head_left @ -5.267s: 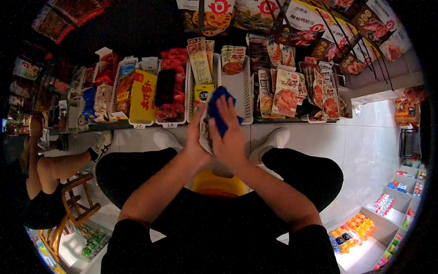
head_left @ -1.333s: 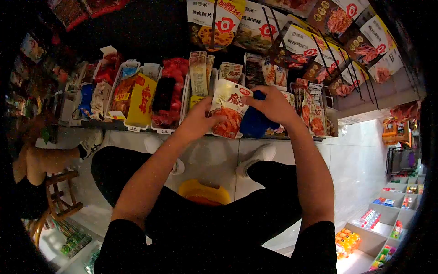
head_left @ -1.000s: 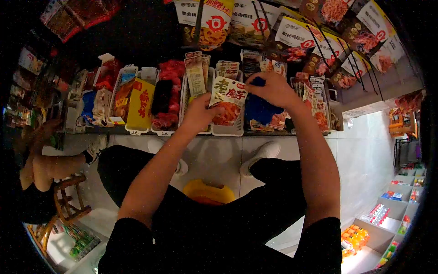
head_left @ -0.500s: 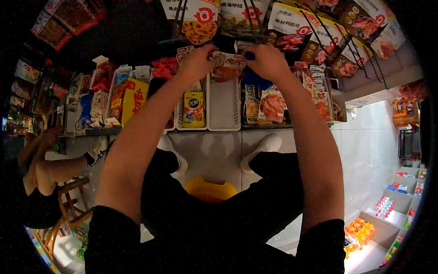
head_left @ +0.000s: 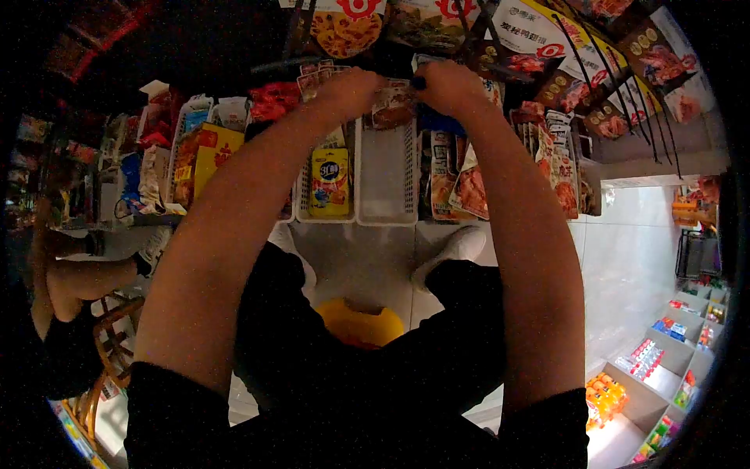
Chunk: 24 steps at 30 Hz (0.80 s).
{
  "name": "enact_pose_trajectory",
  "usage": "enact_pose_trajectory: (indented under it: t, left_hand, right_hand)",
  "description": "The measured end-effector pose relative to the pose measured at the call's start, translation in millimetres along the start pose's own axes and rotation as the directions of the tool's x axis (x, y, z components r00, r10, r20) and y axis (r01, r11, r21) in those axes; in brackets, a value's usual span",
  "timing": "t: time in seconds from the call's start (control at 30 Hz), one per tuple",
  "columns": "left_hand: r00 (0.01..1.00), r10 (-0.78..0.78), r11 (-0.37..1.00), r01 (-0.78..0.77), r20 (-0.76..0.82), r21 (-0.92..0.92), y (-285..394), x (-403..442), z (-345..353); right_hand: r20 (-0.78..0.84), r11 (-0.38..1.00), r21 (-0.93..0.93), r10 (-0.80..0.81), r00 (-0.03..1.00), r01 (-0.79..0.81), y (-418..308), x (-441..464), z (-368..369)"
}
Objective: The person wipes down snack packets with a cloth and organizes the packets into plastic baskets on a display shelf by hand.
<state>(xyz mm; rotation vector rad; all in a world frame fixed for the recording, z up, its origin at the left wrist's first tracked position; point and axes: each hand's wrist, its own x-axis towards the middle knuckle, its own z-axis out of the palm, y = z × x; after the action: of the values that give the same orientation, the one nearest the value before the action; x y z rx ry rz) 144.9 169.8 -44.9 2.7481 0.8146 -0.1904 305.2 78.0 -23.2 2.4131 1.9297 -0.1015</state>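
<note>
At the far end of a white basket (head_left: pixel 387 176), my left hand (head_left: pixel 355 90) has closed fingers at the left edge of a snack packet (head_left: pixel 393 105). My right hand (head_left: pixel 447 86) is closed on a blue cloth (head_left: pixel 440 121), beside the packet's right edge. Its fingertips are partly hidden, so whether they also touch the packet is unclear. A yellow packet (head_left: pixel 330 184) lies in the neighbouring basket, under my left forearm. More snack packets (head_left: pixel 445 172) stand to the right.
Large bags (head_left: pixel 539 39) hang above, with dark cords. A yellow box (head_left: pixel 211 156) stands on the left. Below are a yellow container (head_left: pixel 361 322) on the floor and my shoes. Another person's legs (head_left: pixel 86 281) show at the left, and drinks (head_left: pixel 605 399) at lower right.
Both hands have carried the konjac packet forward from the basket's near part to its far end. The cloth moved along in my right hand. Earlier, the hands were rubbing a packet with it.
</note>
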Motion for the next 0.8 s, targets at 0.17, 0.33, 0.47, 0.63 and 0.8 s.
enact_pose_trajectory:
  t: [0.17,0.33,0.47,0.63,0.8]
  left_hand:
    - [0.999,-0.036,0.994,0.033,0.022,0.103,-1.1,7.6,8.2]
    - [0.996,-0.075,0.991,0.07,0.045,0.112,-1.9,16.4,15.8]
    - [0.988,-0.132,0.988,0.124,0.084,0.094,0.0,18.2,10.2]
    - [0.991,-0.128,0.987,0.124,0.027,0.097,1.5,14.9,13.9]
    - [0.935,-0.203,0.974,0.162,0.29,0.16,-9.8,41.8,17.0]
  right_hand:
    - [0.094,0.997,-0.053,-0.056,0.994,0.061,-7.4,2.9,-8.7]
    - [0.123,0.997,-0.062,-0.028,0.992,0.036,-6.7,16.4,11.9]
    - [0.14,0.997,-0.067,-0.013,0.99,0.022,-10.0,19.2,14.8]
    - [0.108,0.977,-0.207,-0.038,0.993,0.06,-14.2,21.6,16.8]
    - [0.306,0.97,-0.238,0.021,0.952,0.055,-22.1,24.3,0.3]
